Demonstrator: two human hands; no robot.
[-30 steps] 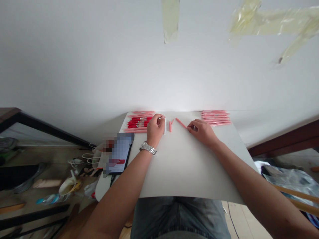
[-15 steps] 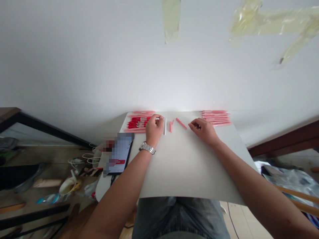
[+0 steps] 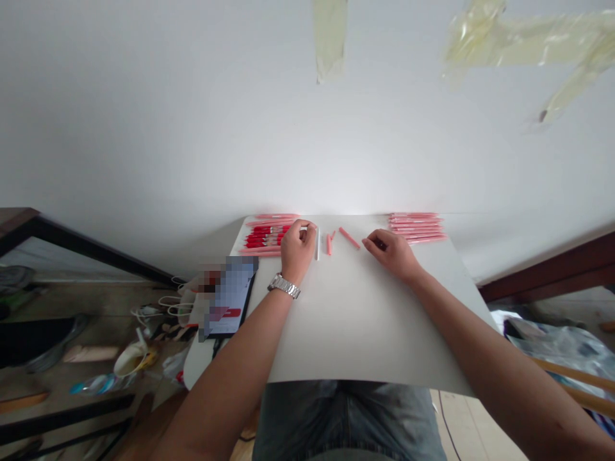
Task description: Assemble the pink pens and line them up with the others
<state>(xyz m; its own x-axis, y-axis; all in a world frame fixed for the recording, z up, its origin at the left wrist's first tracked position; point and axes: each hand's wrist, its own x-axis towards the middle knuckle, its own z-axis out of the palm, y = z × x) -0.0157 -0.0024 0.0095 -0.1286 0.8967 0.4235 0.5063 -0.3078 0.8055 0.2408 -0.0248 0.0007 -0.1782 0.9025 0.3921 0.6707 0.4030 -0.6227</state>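
Observation:
My left hand (image 3: 298, 248), a watch on its wrist, rests on the table with its fingers curled closed; I see nothing in them. A slim white rod (image 3: 318, 244) lies just right of its fingertips. My right hand (image 3: 393, 251) rests curled too, thumb against the forefinger, with nothing visible inside. Close to its fingertips is a pink pen barrel (image 3: 350, 237), lying at a slant. Between the hands sit a short pink pen part (image 3: 329, 244) and a smaller pink piece (image 3: 333, 235). Left of my left hand are red pen parts (image 3: 264, 237), partly hidden by it.
Pink pens or barrels (image 3: 417, 228) lie in a row at the back right, near the wall. More pink pen pieces (image 3: 276, 216) lie at the back left. A tablet (image 3: 233, 298) with a blurred screen sits on the left edge of the white table (image 3: 365, 333).
My right hand has shifted very slightly, its fingers a little more curled. My left hand and the pen parts stay where they were.

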